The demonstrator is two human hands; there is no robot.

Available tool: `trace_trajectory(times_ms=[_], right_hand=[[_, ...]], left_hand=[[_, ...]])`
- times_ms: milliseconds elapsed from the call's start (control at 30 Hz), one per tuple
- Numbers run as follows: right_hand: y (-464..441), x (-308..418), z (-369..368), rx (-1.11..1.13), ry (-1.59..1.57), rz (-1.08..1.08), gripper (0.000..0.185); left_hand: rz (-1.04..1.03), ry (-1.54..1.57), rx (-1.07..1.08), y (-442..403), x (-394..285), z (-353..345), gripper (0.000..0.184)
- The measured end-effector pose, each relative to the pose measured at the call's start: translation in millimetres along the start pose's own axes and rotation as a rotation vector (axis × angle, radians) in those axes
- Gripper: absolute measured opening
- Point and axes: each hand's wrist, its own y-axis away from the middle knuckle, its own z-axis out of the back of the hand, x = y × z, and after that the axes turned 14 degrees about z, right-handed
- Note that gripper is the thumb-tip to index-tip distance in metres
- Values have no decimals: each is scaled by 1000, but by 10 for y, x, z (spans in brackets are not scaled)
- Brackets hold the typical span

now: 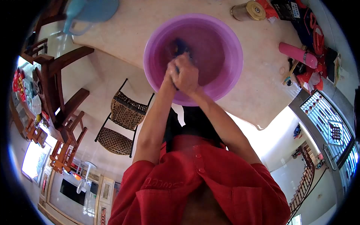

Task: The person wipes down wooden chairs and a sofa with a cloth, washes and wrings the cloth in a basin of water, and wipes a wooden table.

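A purple basin [149, 56] holds cloudy, purplish water [210, 52]. Over its near half, my left hand [171, 71] and my right hand [186, 76] are pressed together with fingers closed. Both grip a dark blue cloth [181, 45], bunched up and looking wet. Its far end hangs out beyond my knuckles toward the water. A small dark bit of it shows below, between my hands. My right hand covers much of my left, so the left fingers are partly hidden.
To the left stand a woven chair [129, 108] and dark wooden furniture [56, 97]. A blue plastic tub [93, 11] is at the upper left, a gold-coloured tin [243, 12] at the upper right. Right of the basin lie a pink cylinder [296, 54] and bags.
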Motion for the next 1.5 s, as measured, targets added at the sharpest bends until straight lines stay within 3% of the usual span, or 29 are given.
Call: trace_trajectory(times_ms=[133, 200, 267, 300, 333, 400, 433, 467, 533, 567, 700, 833, 900, 967, 1000, 1067, 1100, 1133, 1167, 1233, 1267, 1333, 1400, 1467, 1500], right_hand=[[-52, -511, 115, -74, 115, -100, 21], [-55, -793, 229, 226, 265, -52, 25], [-25, -924, 362, 256, 389, 35, 30], [0, -956, 428, 276, 509, 121, 36], [-4, -980, 506, 273, 507, 131, 36], [62, -927, 619, 337, 568, -65, 54], [61, -802, 634, 410, 547, -84, 67], [62, -676, 627, 415, 547, -82, 67], [11, -397, 548, 483, 734, -150, 76], [46, -375, 491, 459, 679, -95, 85], [108, -669, 221, 683, 550, 172, 89], [-6, -988, 124, 721, 536, 76, 85], [-20, -1110, 56, 682, 643, 94, 72], [-39, -1210, 70, 605, 699, 159, 64], [-62, -1233, 61, 525, 758, 215, 57], [-150, -1261, -6, 488, 617, 113, 52], [-210, -1256, -15, 455, 479, 20, 48], [-218, -1149, 39, 452, 484, 27, 48], [-184, -936, 148, 384, 322, 95, 47], [-184, -425, 427, 333, 112, 157, 44], [-176, -169, 573, 346, 64, 143, 44], [-57, 92, 744, 383, -54, 113, 43], [49, 289, 909, 419, -179, 82, 42], [113, 426, 1067, 605, -347, -3, 41], [127, 464, 1134, 609, -343, 1, 41]], left_hand=[[173, 99, -127, -9, 98, -25, 33], [190, 125, -192, 107, 23, -151, 28], [-29, -15, -305, 352, -43, -312, 22], [-149, -84, -286, 255, -28, -154, 28], [-159, -81, -286, 271, -87, -50, 28], [-615, -987, -664, 334, -160, 148, 46], [-604, -1113, -649, 322, -154, 204, 68], [-601, -1109, -651, 301, -91, 224, 68], [-775, -1578, -707, 268, 66, 192, 78], [-706, -1835, -760, 274, 75, 165, 84], [-679, -1889, -771, -6, 47, 142, 82], [-665, -1933, -640, -197, -81, 176, 73], [-680, -1934, -626, -181, -99, 179, 68], [-814, -1646, -646, -109, -75, 177, 57], [-818, -1650, -652, -18, -41, 138, 57], [-568, -889, -639, 196, 34, 26, 50], [-431, -599, -472, 50, 101, 125, 63], [-439, -595, -469, -116, 122, 223, 63], [71, -103, -115, -270, 106, 318, 73], [479, 276, 396, -100, -52, 177, 98], [479, 276, 407, 64, -131, 32, 98], [290, 122, 205, 272, -222, -169, 93], [317, 171, 269, 311, -230, -210, 87], [340, 275, 424, 249, -226, -142, 77], [413, 316, 389, 206, -219, -103, 72]])
